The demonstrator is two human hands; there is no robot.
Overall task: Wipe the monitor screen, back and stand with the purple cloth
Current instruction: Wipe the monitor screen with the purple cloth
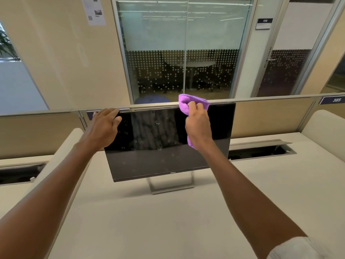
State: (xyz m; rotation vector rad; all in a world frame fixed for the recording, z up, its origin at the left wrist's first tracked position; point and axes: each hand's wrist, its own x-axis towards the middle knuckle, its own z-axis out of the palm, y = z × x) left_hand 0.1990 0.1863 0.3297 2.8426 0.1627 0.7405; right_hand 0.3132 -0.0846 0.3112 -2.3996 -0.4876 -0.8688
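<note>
Head view, read from left to right. A potted plant (5, 44) is partly seen at the far left edge, and a printed notice (93, 10) is fixed to the beige wall. The left hand (104, 126) is laid on the upper left corner of the monitor (158, 146), its fingers loosely spread over the top edge and its thumb resting on the screen face. The monitor is carried on a silver stand (171, 186) set on the white table (168, 221), just in front of a low beige partition (268, 116); the dark screen is marked with smudges and specks near its middle. The right hand (197, 126) is curled around the bunched purple cloth (186, 104), which is held against the top edge of the screen right of centre, with a tail of cloth hanging below the wrist. An open cable tray (261, 151) is recessed in the table to the right of the monitor. A glass-walled room is seen beyond the partition.
</note>
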